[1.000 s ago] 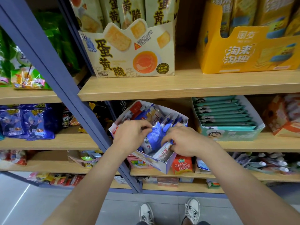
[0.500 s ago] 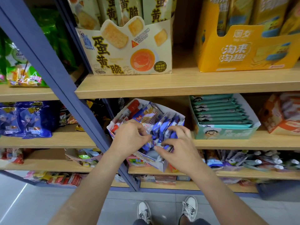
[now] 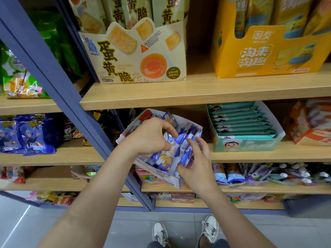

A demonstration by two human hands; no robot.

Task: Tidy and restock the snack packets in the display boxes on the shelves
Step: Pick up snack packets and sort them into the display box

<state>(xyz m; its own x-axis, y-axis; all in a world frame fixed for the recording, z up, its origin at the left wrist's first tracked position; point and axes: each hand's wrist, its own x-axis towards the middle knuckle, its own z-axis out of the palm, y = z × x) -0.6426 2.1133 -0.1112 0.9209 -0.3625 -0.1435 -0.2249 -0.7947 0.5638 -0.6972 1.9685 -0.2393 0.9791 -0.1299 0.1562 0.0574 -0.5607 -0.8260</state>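
Observation:
A white and blue display box juts out from the middle shelf, tilted toward me, holding several blue and white snack packets. My left hand reaches into the box from the left, its curled fingers and thumb pinching the top of one packet. My right hand is at the box's right front corner, fingers spread and loosely bent against the standing blue packets, thumb low by the box wall.
A teal box of flat packets sits right of the open box. Above, a cream egg-yolk cracker box and a yellow box stand on the upper shelf. A blue upright post slants at left. My shoes show below.
Both hands shifted within the box. My right hand opened its fingers and slid to the box's right front corner; my left hand rose and took a packet's top between fingers and thumb.

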